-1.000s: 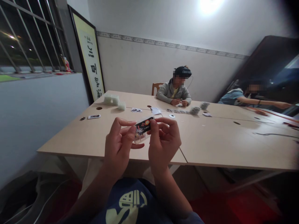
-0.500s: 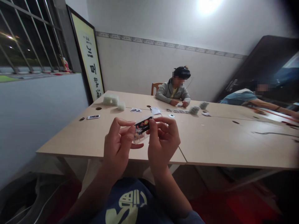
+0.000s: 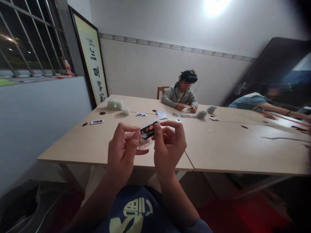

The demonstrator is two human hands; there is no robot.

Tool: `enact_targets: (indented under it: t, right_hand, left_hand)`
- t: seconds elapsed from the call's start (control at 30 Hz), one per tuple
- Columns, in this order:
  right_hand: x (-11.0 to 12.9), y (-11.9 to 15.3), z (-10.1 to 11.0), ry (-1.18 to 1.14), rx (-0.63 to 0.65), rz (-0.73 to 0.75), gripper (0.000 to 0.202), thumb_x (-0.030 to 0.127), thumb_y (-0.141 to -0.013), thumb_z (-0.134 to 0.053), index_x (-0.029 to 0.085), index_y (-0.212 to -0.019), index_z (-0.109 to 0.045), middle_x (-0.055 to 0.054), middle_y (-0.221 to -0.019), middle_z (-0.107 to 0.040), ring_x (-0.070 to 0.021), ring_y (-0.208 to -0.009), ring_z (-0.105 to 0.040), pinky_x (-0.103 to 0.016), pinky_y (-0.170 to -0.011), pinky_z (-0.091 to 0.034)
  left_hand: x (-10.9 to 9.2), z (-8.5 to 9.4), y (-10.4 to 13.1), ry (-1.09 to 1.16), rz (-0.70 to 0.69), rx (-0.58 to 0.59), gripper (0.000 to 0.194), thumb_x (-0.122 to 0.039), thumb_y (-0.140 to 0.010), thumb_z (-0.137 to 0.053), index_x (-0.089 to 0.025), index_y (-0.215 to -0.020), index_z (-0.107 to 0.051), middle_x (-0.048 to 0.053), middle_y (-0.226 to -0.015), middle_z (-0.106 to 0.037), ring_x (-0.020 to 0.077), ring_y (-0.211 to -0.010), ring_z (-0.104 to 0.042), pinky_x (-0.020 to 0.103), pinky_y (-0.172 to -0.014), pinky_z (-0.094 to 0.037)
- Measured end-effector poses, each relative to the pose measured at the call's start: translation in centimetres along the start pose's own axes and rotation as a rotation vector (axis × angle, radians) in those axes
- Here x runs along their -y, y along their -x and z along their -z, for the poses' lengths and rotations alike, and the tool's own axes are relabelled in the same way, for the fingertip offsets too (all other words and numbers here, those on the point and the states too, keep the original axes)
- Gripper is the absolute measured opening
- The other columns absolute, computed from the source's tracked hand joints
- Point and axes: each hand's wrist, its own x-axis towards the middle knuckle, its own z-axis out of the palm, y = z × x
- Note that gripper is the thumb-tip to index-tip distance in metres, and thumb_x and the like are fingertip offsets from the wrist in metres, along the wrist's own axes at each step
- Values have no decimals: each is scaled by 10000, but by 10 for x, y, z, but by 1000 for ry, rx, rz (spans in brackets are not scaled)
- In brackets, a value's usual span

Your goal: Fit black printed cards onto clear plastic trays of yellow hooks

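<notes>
A small clear plastic case (image 3: 145, 142) is held up above the table's near edge, tilted, with a dark printed label (image 3: 147, 131) on its upper part. My left hand (image 3: 123, 145) grips its left side between thumb and fingers. On the right side, my right hand (image 3: 168, 144) pinches the case, the thumb pressing on the label's right end. Both hands are closed on it, and the fingertips behind the case are partly hidden.
On the table (image 3: 80, 145) are clear cases in stacks (image 3: 115, 104), a labelled strip (image 3: 97, 122), cards (image 3: 141, 115), a white disc (image 3: 178, 120) and more stacks (image 3: 201, 114). One person (image 3: 181, 95) sits opposite; another (image 3: 250, 101) leans in at right.
My hands and the case have barely moved. The hands of the person opposite have shifted slightly.
</notes>
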Motion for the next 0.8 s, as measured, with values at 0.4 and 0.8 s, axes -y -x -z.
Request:
enact_targets:
  t: [0.4,0.8]
  right_hand:
    - [5,-2,7,-18,26,-32,118,253,-870,-685,218,-852,-574,95,-541,-517,-59,-423,-449,-185,-389,-340]
    - [13,-11,20,-83,157,-151,173,269,-812,-739,192,-714,-618,92,-520,-451,-44,-430,-341,-184,-380,-264]
  left_hand:
    - [-4,-1,-2,32,53,-10,195,-392,-976,-653,-235,-1020,-545,12,-872,-778,230,-772,-805,288,-528,-685]
    - [-6,12,-9,151,166,77,238,-401,-934,-709,-241,-990,-542,-16,-754,-768,215,-645,-792,264,-455,-666]
